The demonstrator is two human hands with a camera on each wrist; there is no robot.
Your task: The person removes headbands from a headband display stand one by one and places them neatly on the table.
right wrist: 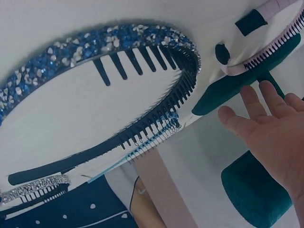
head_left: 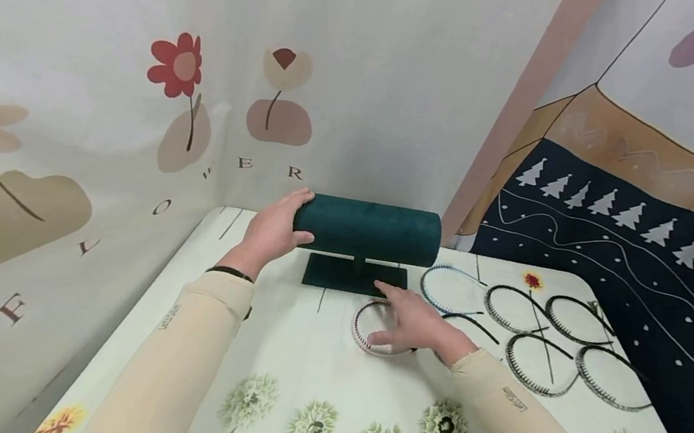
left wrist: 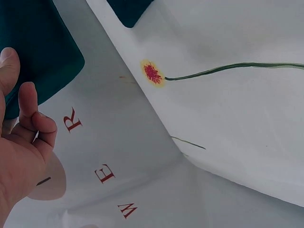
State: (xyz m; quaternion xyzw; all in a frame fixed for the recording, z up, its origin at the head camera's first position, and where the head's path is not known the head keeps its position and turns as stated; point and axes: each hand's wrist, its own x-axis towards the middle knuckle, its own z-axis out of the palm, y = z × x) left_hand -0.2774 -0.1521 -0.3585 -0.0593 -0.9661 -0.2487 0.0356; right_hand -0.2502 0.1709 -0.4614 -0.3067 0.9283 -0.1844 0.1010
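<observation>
A dark green velvet headband stand point(head_left: 372, 229), a padded cylinder on a post and flat base point(head_left: 328, 273), stands at the table's far side. My left hand point(head_left: 275, 228) holds the cylinder's left end, thumb at the front. In the left wrist view its fingers lie against the green end. My right hand point(head_left: 415, 322) is over a pink toothed headband point(head_left: 356, 326), fingers loosely spread before the base. The right wrist view shows those fingertips beside the base, with the pink headband point(right wrist: 280, 6) beyond them. Part of this headband is hidden under the hand.
Just right of my right hand lies a headband with blue and silver stones point(right wrist: 114, 40). A light blue headband point(head_left: 432, 300) is behind it, and several dark toothed headbands point(head_left: 515, 373) spread along the table's right side. Printed curtains close off the back and sides.
</observation>
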